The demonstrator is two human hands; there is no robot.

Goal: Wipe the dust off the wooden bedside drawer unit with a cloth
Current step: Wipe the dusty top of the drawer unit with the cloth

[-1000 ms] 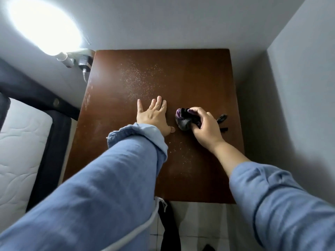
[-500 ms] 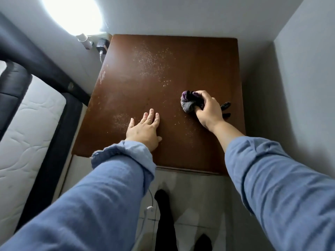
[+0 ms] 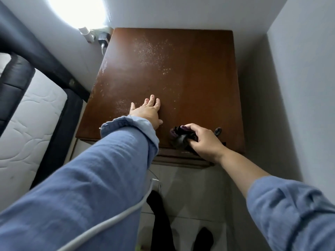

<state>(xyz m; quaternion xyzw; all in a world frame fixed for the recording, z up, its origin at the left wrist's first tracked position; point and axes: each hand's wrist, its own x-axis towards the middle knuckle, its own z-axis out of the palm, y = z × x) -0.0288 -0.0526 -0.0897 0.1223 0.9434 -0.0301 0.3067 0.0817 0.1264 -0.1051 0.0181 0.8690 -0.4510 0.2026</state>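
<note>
**A:** Looking at the small, dark, bunched-up cloth with a purple patch (image 3: 179,137), how would you say it handles?

**B:** Soft and light, I'd judge. It crumples to the shape of the grip and should drag over wood without slipping much. It sits on the near right part of the brown wooden bedside drawer unit's flat top (image 3: 190,69), close to the front edge, with a loose end poking out on the far side of the hand.

**A:** And who has it?

**B:** The right hand (image 3: 204,142). Its fingers are curled down over the wad and closed on it, thumb side pointing toward the middle of the top. Best held as a bundle like that, palm pressing flat, so the fabric doesn't trail.

**A:** The other hand?

**B:** The left hand (image 3: 146,111) lies flat on the top, fingers spread and straight, gripping nothing; bracing, I'd guess. It rests just left of the cloth, apart from it.

**A:** What about the unit itself?

**B:** Stiff and heavy-looking, so unlikely to shift under a wipe. Pale dust specks (image 3: 154,51) are scattered toward the back, with a fainter patch beside the left fingers, so much is left to wipe.

**A:** Anything around it?

**B:** A white quilted mattress (image 3: 27,127) to the left, and a dark plug adapter (image 3: 103,38) on the wall by the back left corner.
</note>
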